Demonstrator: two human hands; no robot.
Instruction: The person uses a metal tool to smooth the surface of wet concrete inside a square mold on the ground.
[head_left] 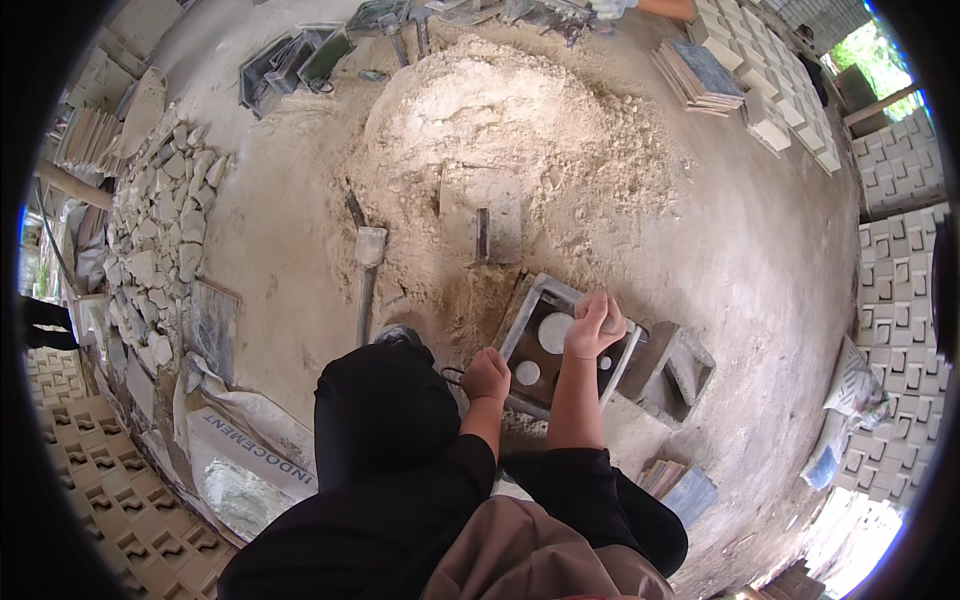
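Head view: the right hand has its fingers closed around a pale lump over the square metal mould on the floor; left hand, fisted, steadies its edge. Best pressed evenly into corners.

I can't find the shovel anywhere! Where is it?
In the head view, the shovel lies on the ground at the left edge of the sand pile, up and left of the left hand and the mould.
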